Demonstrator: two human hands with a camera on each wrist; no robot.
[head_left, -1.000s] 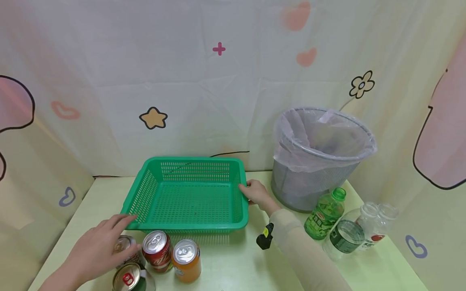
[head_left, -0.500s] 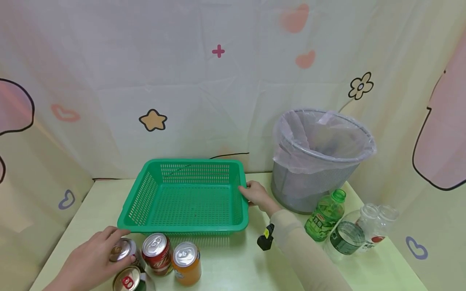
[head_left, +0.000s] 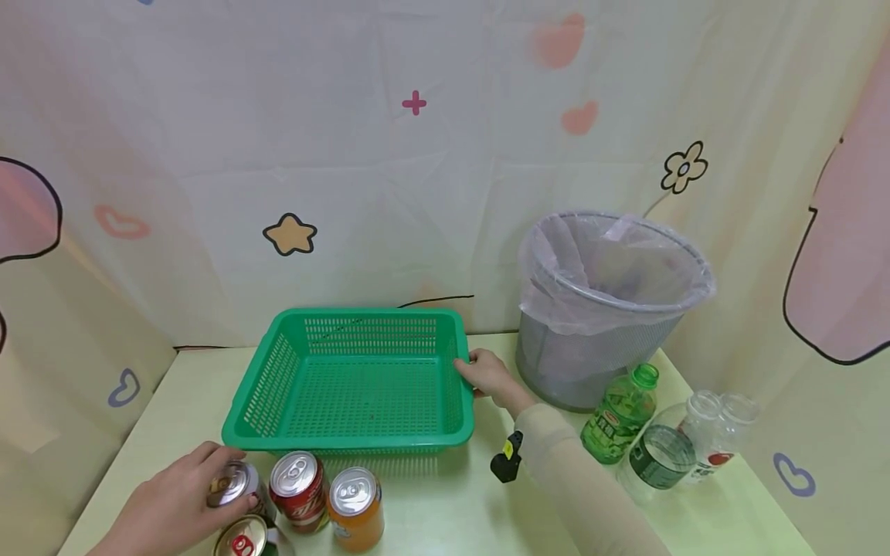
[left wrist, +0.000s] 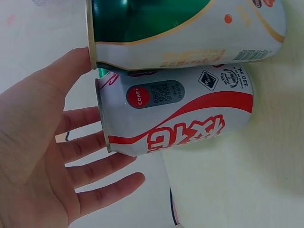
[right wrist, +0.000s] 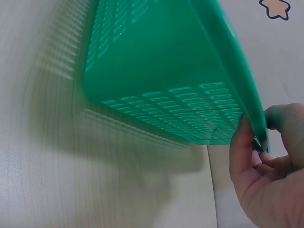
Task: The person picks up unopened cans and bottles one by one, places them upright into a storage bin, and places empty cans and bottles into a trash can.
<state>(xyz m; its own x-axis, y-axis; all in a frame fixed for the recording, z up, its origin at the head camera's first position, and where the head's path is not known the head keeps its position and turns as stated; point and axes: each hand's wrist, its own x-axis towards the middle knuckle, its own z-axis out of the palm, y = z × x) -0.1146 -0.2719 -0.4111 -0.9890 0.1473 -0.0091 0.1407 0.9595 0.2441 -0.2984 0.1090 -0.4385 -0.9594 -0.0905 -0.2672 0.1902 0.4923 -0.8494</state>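
A green plastic basket (head_left: 348,445) stands in the middle of the table. My right hand (head_left: 492,380) grips its right rim, thumb on the inside and fingers below the edge, as the right wrist view shows. At the left, my left hand (head_left: 170,498) is at the top of a white-and-red Coke can (left wrist: 180,111), its fingers extended and spread rather than wrapped round the can. In the left wrist view the thumb lies by the rim of a green-and-white can (left wrist: 190,35). A red can (head_left: 300,494) and an orange can (head_left: 356,511) stand to the right.
Behind my right forearm stands a mesh bin (head_left: 584,363) lined with a translucent bag. A green bottle (head_left: 619,417), a clear bottle with a dark green label (head_left: 660,455) and clear jars (head_left: 709,432) stand at the right. A patterned curtain (head_left: 361,193) closes off the back.
My left hand has moved off the basket's front-left corner, down toward the white-and-red Coke can. The right hand keeps its grip on the basket rim. The head view has shifted slightly.
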